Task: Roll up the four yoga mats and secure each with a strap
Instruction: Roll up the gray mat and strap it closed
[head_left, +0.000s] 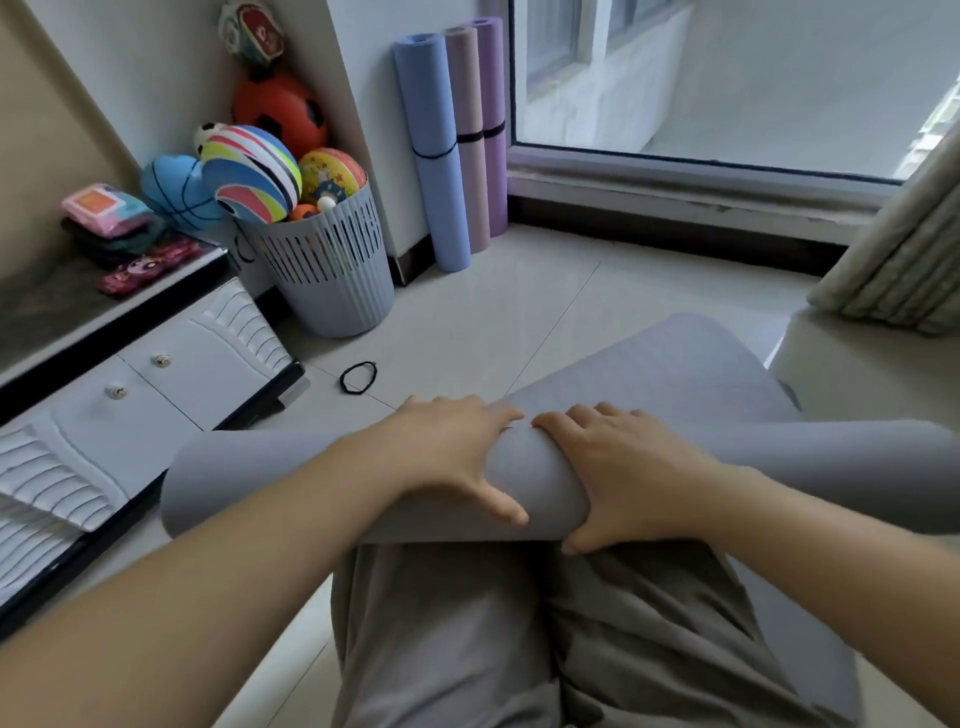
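**Entry: grey mat partly rolled, both hands on the roll**

Grey trousers (467, 623) fill the near foreground, with both bare forearms reaching forward over them.

Hands: the left hand (457, 457) and right hand (623, 478) sit side by side at the middle of the grey mat (260, 483), index fingertips almost touching. Each hand wraps the roll: fingers spread and curved over its top, thumb pressed against the near face. Both are clamped on the roll; neither holds anything else.

Grey mat: the rolled part lies crosswise over the lap, left end sticking out above the white cabinet (156, 405), right end running out of frame. The unrolled remainder stretches away on the tiled floor (519, 312) toward the curtain (909, 249).

Strap: one black loop (358, 376) lies flat on the floor just beyond the left hand, apart from the mat.

Containers: a grey slatted basket (332, 280) stands on the floor by the wall corner. It holds a striped ball (254, 171), a yellow patterned ball (330, 174) and smaller items I cannot identify. A blue ball (179, 189) sits beside the rim, and an orange ball (280, 114) is stacked above the heap.

Far: a blue mat (436, 156), pink mat (470, 130) and purple mat (493, 104) stand upright, rolled, touching each other against the wall beside the window (727, 78). Each has a dark band round its middle.
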